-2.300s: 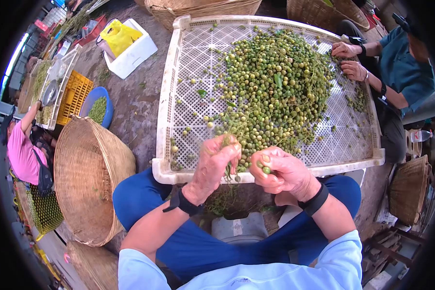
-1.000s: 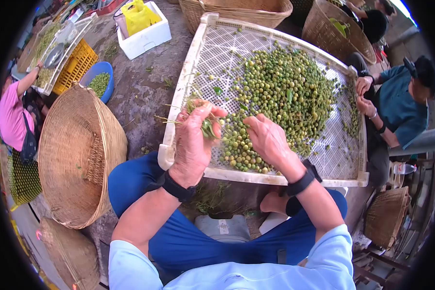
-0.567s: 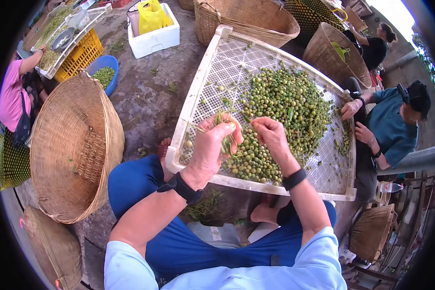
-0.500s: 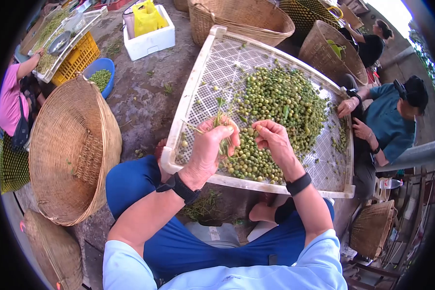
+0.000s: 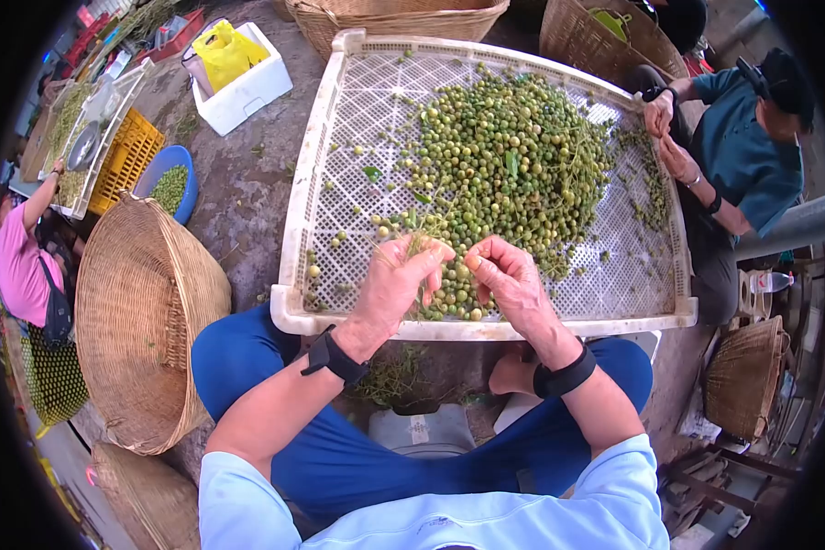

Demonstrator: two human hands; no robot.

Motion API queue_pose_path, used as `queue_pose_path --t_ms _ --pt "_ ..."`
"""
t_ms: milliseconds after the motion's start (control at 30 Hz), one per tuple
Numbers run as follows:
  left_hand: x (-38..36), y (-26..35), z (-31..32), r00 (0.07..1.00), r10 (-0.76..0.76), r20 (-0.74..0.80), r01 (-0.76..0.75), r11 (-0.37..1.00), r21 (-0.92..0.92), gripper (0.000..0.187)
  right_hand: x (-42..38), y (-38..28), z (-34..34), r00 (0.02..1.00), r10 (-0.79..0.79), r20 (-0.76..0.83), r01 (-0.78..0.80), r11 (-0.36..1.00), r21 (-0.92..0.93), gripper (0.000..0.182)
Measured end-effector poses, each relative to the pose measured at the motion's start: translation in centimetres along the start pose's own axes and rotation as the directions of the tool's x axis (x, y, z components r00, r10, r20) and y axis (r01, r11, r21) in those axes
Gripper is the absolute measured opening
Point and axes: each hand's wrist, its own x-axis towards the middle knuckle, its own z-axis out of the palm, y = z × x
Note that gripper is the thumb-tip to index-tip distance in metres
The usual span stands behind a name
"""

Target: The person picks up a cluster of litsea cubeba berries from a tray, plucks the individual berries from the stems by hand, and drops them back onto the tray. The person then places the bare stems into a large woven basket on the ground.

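Observation:
My left hand [image 5: 396, 282] is closed around a bunch of thin green stems [image 5: 416, 246], whose ends stick out past the fingers. Close beside it, my right hand [image 5: 515, 282] pinches what looks like a small round green fruit [image 5: 473, 262] between thumb and fingertips. Both hands are over the near side of a white mesh tray [image 5: 357, 101]. On the tray lies a large heap of small round green and yellowish fruits [image 5: 509, 151], mixed with leaves and stems. A few loose fruits are scattered on the mesh at left.
A large wicker basket [image 5: 124, 293] stands at my left, with a blue basin [image 5: 189, 194] of green fruits behind it. A white foam box [image 5: 257, 87] holds a yellow bag. Across the tray's right side, a co-worker [image 5: 738, 156] works with both hands; another person [image 5: 32, 247] sits far left.
My hands have come nearer each other, and the stems in my left hand sit lower. The whole view has tilted. The co-worker's hands at right have drawn together.

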Motion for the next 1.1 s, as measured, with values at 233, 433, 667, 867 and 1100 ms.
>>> queue_pose_path --t_ms 233,433,667,867,1100 --pt "-0.5 -0.6 1.5 0.999 -0.009 0.036 -0.001 0.962 0.274 0.02 -0.9 0.1 1.0 0.838 -0.546 -0.009 0.434 0.676 -0.596 0.009" --pt "-0.8 -1.5 2.0 0.995 0.096 0.0 -0.089 0.925 0.37 0.017 -1.2 0.3 1.3 0.837 -0.54 -0.086 0.391 0.702 -0.596 0.008" --pt "0.1 -0.2 2.1 0.977 0.209 0.043 -0.195 0.793 0.578 0.018 -1.2 0.3 1.8 0.979 -0.1 -0.179 0.125 0.983 0.134 0.013" --pt "-0.4 -1.0 1.9 0.985 0.167 0.048 -0.162 0.782 0.602 0.018 -1.0 0.8 1.3 0.968 -0.174 -0.181 0.169 0.985 -0.045 0.012" --pt "-0.5 -0.2 1.6 0.987 0.14 0.075 -0.155 0.745 0.649 0.02 -0.1 -0.1 -0.3 0.988 0.042 -0.151 0.046 0.844 0.534 0.014"
